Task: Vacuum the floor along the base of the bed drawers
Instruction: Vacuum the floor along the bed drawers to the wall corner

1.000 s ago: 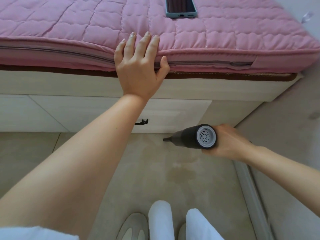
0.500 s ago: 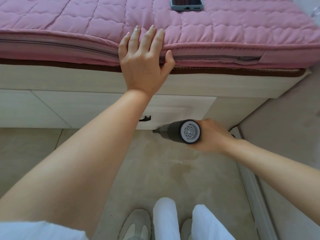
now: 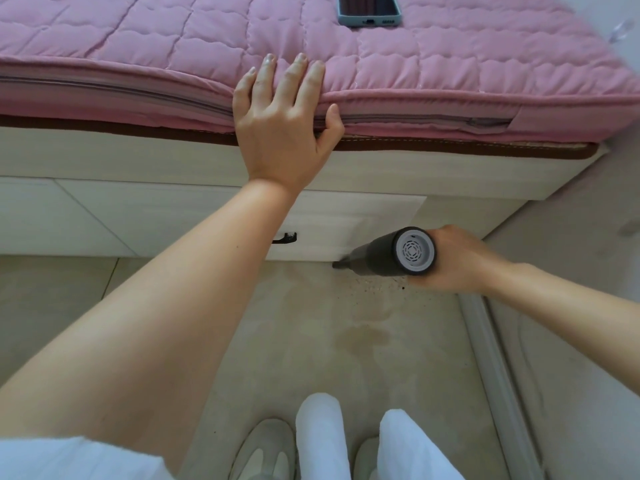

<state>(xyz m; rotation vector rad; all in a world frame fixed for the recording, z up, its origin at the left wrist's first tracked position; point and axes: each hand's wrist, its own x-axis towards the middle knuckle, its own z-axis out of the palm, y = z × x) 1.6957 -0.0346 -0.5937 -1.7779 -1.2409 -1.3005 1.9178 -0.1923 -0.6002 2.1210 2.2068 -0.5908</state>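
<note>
Swung back rightward along the drawer [image 3: 346, 220] base, the handheld vacuum [image 3: 388, 254], gripped by the right hand [image 3: 457, 259], points its nozzle left above dark crumbs [image 3: 374, 287], while the left hand [image 3: 282, 119] rests flat on the mattress [image 3: 138, 46].

place: a home bedroom | bed: pink quilted mattress pad [image 3: 450, 64] with a zipped edge lay on a pale wood bed frame [image 3: 138, 157] | storage: drawers [image 3: 346, 223] with a dark handle [image 3: 284, 238] sat under the bed | floor: beige tiled floor [image 3: 311, 341] | personal item: a phone [image 3: 369, 10] lay on the bed
</note>
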